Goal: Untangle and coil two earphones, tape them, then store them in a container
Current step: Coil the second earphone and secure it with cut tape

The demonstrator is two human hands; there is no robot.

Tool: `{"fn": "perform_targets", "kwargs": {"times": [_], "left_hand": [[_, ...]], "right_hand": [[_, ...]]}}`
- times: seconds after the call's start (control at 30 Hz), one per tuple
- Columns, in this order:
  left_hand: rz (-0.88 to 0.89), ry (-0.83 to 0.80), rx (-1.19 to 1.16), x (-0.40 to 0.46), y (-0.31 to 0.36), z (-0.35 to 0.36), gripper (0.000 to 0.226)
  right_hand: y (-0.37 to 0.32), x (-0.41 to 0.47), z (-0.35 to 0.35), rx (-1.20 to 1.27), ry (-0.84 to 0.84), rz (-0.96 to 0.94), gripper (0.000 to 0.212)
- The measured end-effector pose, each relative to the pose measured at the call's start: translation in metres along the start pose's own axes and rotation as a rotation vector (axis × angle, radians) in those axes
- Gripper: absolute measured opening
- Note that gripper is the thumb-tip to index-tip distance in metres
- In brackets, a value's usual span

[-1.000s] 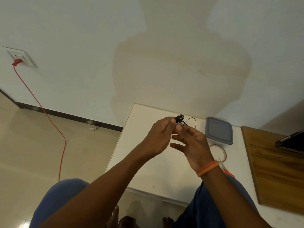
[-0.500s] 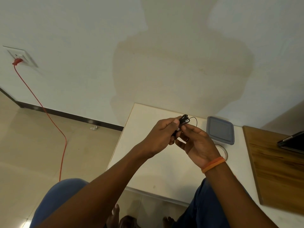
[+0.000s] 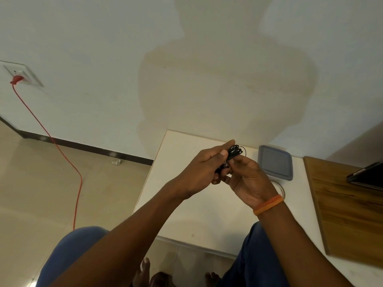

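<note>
A small bundle of coiled black earphone cable [image 3: 235,151] is held up above the white table [image 3: 186,204]. My left hand [image 3: 203,168] grips the bundle, thumb on top and fingers curled round it. My right hand [image 3: 247,179], with an orange band at the wrist, pinches the lower part of the same bundle from the right. A grey lidded container [image 3: 274,162] lies on the table just right of my hands. A tape roll [image 3: 282,188] peeks out behind my right wrist. A second earphone is not visible.
A wooden board [image 3: 348,208] covers the table's right side, with a dark tablet [image 3: 366,177] on it. A red cable [image 3: 62,154] runs from a wall socket [image 3: 20,75] down over the floor at left. My knees and feet show below the table edge.
My right hand has closed in from an open pose onto the earphone bundle, and both hands have drawn together around it.
</note>
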State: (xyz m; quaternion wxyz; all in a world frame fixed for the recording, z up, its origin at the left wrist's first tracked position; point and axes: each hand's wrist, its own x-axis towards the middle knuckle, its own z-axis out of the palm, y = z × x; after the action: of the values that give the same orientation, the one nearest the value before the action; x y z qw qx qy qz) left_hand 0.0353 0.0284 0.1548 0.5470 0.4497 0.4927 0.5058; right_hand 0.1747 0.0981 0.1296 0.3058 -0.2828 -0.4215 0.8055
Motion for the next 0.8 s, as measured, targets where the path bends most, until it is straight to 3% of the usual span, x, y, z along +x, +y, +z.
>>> {"fn": "perform_targets", "kwargs": {"times": [0.27,0.47,0.63,0.8], "left_hand": [[-0.099,0.06,-0.27,0.005,-0.001,0.0,0.036],[-0.063,0.068,-0.22,0.004,0.005,-0.001,0.038],[-0.013,0.137,-0.008,0.001,0.003,0.002,0.031],[0.017,0.154,0.032,0.0,0.001,0.007,0.031]], "right_hand": [[0.003,0.001,0.01,-0.049,0.071,-0.115,0.013],[0.002,0.002,0.01,-0.053,0.047,-0.109,0.01],[0.004,0.002,0.012,-0.067,0.076,-0.117,0.009],[0.001,0.0,0.013,0.068,0.026,-0.112,0.024]]}}
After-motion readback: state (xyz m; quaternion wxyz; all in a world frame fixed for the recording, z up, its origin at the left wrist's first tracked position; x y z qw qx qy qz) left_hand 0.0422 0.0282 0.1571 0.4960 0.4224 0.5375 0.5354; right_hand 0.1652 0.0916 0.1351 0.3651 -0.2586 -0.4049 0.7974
